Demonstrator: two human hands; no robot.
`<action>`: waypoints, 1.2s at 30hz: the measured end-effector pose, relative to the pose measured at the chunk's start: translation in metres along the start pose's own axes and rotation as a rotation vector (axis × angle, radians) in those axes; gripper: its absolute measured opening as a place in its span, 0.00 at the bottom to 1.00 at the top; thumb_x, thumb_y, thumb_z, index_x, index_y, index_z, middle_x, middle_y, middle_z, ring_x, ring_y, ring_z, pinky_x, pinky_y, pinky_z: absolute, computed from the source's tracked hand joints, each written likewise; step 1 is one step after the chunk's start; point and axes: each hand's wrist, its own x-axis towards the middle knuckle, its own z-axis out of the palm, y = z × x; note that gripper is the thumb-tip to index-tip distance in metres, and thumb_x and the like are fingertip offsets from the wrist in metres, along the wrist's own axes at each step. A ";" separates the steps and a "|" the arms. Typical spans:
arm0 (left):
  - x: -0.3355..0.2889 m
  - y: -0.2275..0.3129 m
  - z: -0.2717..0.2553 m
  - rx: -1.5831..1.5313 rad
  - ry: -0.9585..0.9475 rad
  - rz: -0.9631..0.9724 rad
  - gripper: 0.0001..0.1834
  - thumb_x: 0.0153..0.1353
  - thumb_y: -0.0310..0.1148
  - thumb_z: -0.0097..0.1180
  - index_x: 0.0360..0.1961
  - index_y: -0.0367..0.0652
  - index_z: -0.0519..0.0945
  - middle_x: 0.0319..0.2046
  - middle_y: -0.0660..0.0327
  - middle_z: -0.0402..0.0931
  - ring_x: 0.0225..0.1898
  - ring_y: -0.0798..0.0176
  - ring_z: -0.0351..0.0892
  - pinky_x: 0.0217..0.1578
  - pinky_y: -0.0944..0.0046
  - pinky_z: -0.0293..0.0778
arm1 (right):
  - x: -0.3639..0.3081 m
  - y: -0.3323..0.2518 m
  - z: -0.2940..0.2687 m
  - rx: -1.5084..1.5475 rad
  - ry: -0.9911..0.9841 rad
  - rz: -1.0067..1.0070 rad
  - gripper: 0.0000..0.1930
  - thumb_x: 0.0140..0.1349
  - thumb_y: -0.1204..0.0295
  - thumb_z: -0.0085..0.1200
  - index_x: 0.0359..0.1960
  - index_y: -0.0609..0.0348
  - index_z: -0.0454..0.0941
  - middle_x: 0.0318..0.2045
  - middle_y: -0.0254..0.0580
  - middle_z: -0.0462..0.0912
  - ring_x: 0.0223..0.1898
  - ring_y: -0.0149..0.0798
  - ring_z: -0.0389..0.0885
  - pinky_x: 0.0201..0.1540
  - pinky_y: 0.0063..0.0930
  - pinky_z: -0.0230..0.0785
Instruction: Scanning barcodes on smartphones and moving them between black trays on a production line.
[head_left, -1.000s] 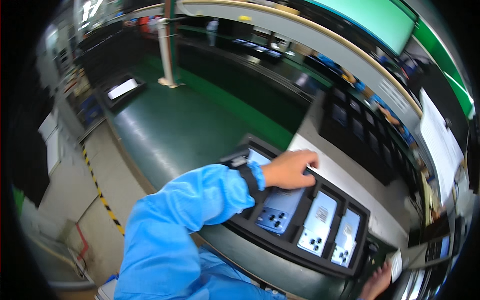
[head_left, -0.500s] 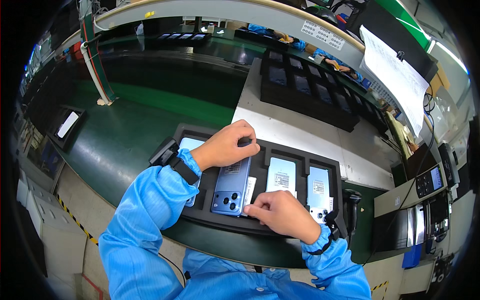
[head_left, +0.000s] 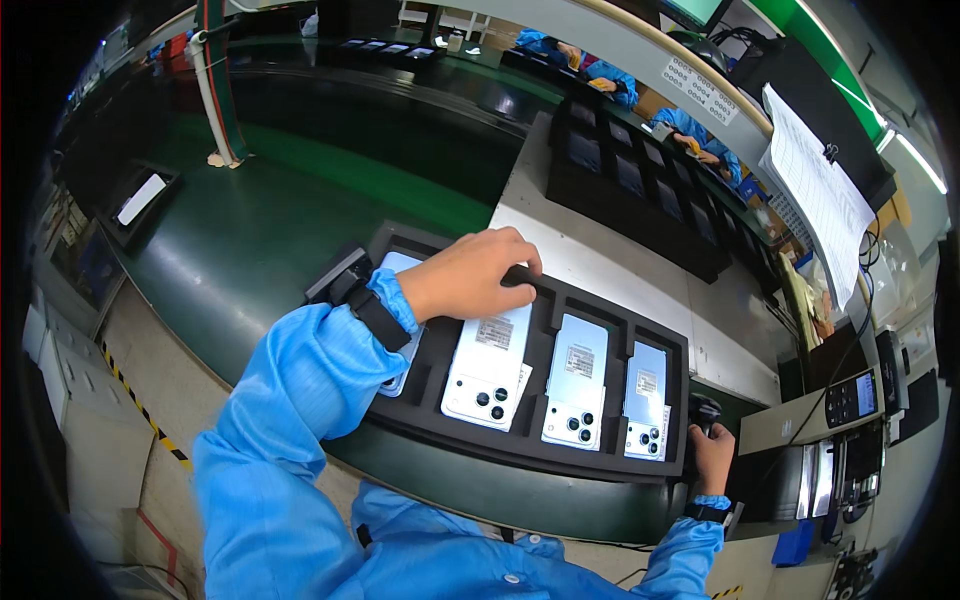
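Observation:
A black tray [head_left: 540, 458] with several slots lies on the green belt in front of me. Light blue phones lie face down in it, each with a small label; one [head_left: 488, 365] sits under my left hand. My left hand [head_left: 470, 275] rests on the tray's far rim, its fingers curled over the black edge. At the tray's right end my right hand [head_left: 712, 452] is closed around a black handheld scanner [head_left: 703, 409]. Both arms wear blue sleeves, and a black strap circles my left wrist.
A second black tray [head_left: 640, 205] with dark phones lies on the white table beyond. A paper sheet [head_left: 815, 190] hangs at the right, above a device with a keypad [head_left: 855, 397]. People in blue sleeves [head_left: 690, 125] work at the far side. A green conveyor [head_left: 250, 230] curves left.
My right hand has left the phones in the tray and moved to the tray's right end, where it now grips the scanner. My left hand stays at the tray's far rim.

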 end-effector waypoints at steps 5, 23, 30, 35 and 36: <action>-0.015 -0.003 -0.042 -0.044 0.176 -0.166 0.21 0.63 0.39 0.61 0.53 0.39 0.79 0.49 0.50 0.80 0.53 0.46 0.78 0.56 0.53 0.72 | 0.002 -0.075 -0.035 0.596 -0.045 0.155 0.12 0.66 0.68 0.59 0.44 0.62 0.74 0.32 0.42 0.82 0.21 0.34 0.81 0.20 0.27 0.76; -0.065 -0.037 -0.039 -0.541 0.251 -0.340 0.28 0.80 0.43 0.38 0.44 0.32 0.86 0.44 0.55 0.84 0.51 0.60 0.78 0.61 0.61 0.68 | -0.148 -0.362 0.113 0.794 -1.007 -0.110 0.41 0.66 0.75 0.56 0.75 0.49 0.43 0.41 0.52 0.77 0.21 0.35 0.79 0.18 0.29 0.73; -0.069 -0.032 -0.041 -0.280 0.266 -0.294 0.22 0.77 0.41 0.45 0.44 0.32 0.85 0.45 0.52 0.84 0.51 0.58 0.80 0.57 0.59 0.72 | -0.142 -0.340 0.109 0.918 -1.044 -0.129 0.42 0.65 0.77 0.56 0.75 0.48 0.43 0.52 0.61 0.73 0.19 0.34 0.79 0.17 0.28 0.73; -0.066 -0.033 -0.043 -0.341 0.267 -0.320 0.22 0.77 0.40 0.44 0.44 0.33 0.85 0.46 0.52 0.84 0.61 0.53 0.76 0.63 0.57 0.67 | -0.148 -0.357 0.120 0.865 -0.985 -0.138 0.41 0.66 0.76 0.55 0.74 0.45 0.41 0.44 0.57 0.75 0.19 0.31 0.77 0.16 0.27 0.73; -0.063 -0.030 -0.044 -0.404 0.267 -0.326 0.22 0.77 0.41 0.44 0.45 0.33 0.85 0.46 0.53 0.84 0.62 0.53 0.75 0.64 0.57 0.67 | -0.147 -0.358 0.123 0.900 -0.967 -0.141 0.41 0.66 0.75 0.55 0.73 0.45 0.41 0.43 0.56 0.75 0.18 0.32 0.76 0.16 0.27 0.72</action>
